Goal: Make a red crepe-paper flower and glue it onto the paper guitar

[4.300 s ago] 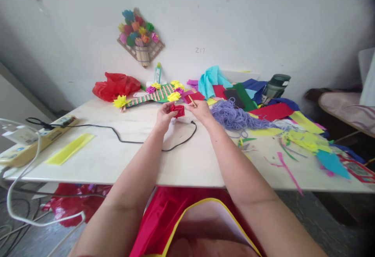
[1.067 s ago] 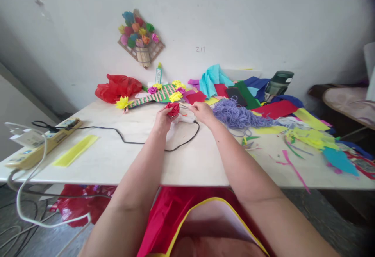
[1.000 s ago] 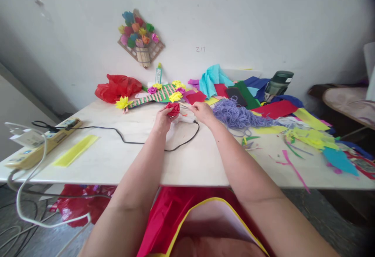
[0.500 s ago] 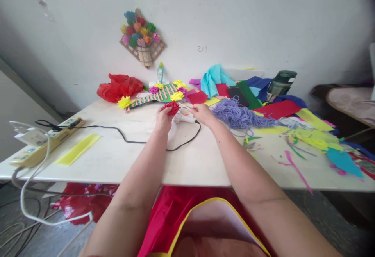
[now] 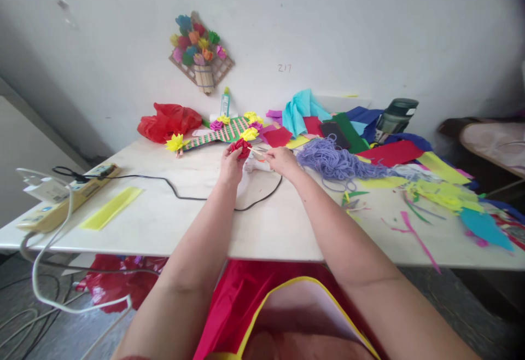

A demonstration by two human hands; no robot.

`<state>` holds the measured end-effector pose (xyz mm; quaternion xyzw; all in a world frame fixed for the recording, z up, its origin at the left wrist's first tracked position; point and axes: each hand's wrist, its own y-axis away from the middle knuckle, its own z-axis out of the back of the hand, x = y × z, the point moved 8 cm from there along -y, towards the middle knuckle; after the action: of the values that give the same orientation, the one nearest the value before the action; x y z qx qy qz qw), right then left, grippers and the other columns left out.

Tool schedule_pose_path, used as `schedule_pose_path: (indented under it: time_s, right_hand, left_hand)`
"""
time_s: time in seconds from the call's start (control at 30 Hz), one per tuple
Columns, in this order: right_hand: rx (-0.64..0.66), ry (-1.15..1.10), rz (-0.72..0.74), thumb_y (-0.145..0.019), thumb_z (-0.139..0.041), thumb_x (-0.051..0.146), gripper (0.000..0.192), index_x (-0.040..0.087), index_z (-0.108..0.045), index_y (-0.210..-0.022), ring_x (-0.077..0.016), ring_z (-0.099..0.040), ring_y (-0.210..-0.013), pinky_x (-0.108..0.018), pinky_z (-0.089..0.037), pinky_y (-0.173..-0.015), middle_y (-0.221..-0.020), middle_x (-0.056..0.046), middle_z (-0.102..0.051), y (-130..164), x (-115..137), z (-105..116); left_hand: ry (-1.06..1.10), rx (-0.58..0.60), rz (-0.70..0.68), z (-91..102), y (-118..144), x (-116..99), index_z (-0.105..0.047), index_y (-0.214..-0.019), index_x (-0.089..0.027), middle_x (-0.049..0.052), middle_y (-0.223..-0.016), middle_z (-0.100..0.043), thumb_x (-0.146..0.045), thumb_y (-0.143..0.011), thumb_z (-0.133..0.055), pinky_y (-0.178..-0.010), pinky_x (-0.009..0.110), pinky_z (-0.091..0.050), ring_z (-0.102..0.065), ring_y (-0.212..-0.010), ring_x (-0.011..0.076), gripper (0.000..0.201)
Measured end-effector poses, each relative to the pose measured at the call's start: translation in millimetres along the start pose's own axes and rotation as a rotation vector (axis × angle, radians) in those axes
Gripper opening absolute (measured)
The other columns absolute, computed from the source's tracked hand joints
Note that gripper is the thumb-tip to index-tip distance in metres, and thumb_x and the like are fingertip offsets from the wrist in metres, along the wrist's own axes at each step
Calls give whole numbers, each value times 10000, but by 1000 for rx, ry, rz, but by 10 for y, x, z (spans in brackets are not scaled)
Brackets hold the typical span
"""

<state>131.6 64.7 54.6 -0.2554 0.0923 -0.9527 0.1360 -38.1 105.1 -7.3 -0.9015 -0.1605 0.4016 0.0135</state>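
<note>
a small red paper flower (image 5: 240,147) is pinched in the fingers of the left hand (image 5: 231,164), held up just above the white bench (image 5: 172,223) near its far middle, while a thin wooden stick (image 5: 257,150) is gripped in the closed right hand (image 5: 281,161) with its tip brought right up to the flower. a white glue gun (image 5: 256,164) is seen lying on the bench between the two hands, its black cord (image 5: 180,196) trailing off left to a power strip (image 5: 65,198). a heap of purple yarn (image 5: 334,160) and loose coloured paper scraps (image 5: 435,193) are spread to the right, and a striped board with paper flowers (image 5: 221,131) is laid just behind the hands.
</note>
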Motion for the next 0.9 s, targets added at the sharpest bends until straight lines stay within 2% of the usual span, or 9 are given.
schedule_pose_path:
  time_s: [0.17, 0.43, 0.73, 0.9]
  right_hand:
    - [-16, 23, 12, -930, -480, 346, 337, 209, -786, -967, -171, -625, -743, -255, -375, -635, -796, -49, -748, -24, -8, -51]
    - [-33, 65, -4, -924, -486, 326, 315, 225, -781, -971, -190, -663, -867, -250, -420, -698, -857, -62, -759, -31, -11, -59]
    - [-49, 100, -50, -930, -469, 334, 329, 234, -765, -1030, -226, -672, -981, -280, -454, -750, -1031, -93, -754, -21, -33, -63]
    - [-89, 158, -45, -932, -469, 328, 330, 223, -756, -1055, -252, -670, -1026, -305, -472, -787, -1061, -124, -744, -2, -11, -41]
  left_hand:
    - [-4, 19, -6, -34, 25, -14, -602, -909, -172, 56, -911, -699, -76, -647, -690, -814, 287, -535, -693, -866, 174, 292]
    - [-74, 12, 0, -51, 59, 2, -584, -966, -211, 30, -908, -693, -128, -621, -717, -789, 278, -530, -685, -895, 172, 378]
    - [-44, 39, 19, -131, 124, 20, -610, -901, -187, 30, -848, -706, -83, -613, -707, -787, 281, -528, -682, -838, 167, 322]
    - [-54, 31, 59, -126, 119, 32, -602, -901, -186, 36, -833, -708, -233, -672, -767, -731, 272, -537, -679, -783, 159, 286]
